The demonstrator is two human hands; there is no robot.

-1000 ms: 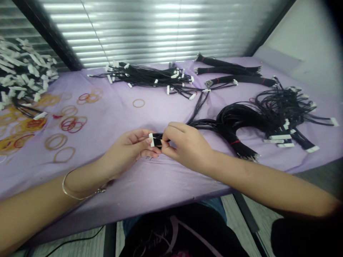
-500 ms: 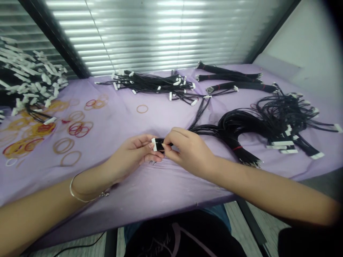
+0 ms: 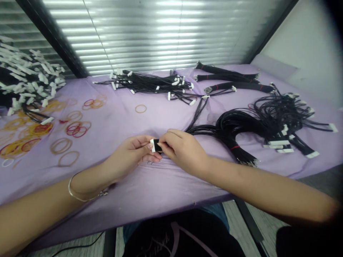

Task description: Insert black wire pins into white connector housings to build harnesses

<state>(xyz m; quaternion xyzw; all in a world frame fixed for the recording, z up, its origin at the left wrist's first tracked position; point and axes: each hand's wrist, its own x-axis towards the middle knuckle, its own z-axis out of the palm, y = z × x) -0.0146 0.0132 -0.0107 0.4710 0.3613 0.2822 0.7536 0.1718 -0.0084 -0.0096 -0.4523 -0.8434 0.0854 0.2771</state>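
My left hand (image 3: 136, 151) is closed on a white connector (image 3: 152, 145), pinching it between thumb and fingers. Black wires run out of the connector's right side. Right beside it, my right hand (image 3: 180, 144) pinches one or more of these black wires (image 3: 158, 143) close to the connector; the exact count is hidden by the fingers. Small metal wire ends (image 3: 150, 162) show below the left fingers. Behind the right hand, a thick bundle of black wires (image 3: 227, 121) curves to the right, tied with a red band.
Rubber bands (image 3: 64, 145) lie scattered on the purple cloth (image 3: 160, 200) at left. White-connector harnesses (image 3: 24, 76) are heaped at far left. More harnesses (image 3: 147, 81) lie at the back, tied wire bundles (image 3: 235, 85) at back right, and a tangled pile (image 3: 281, 110) at right.
My right fingers have shifted slightly left along the wires, closer to the connector. My left hand keeps its grip, and the whole view has drifted slightly.
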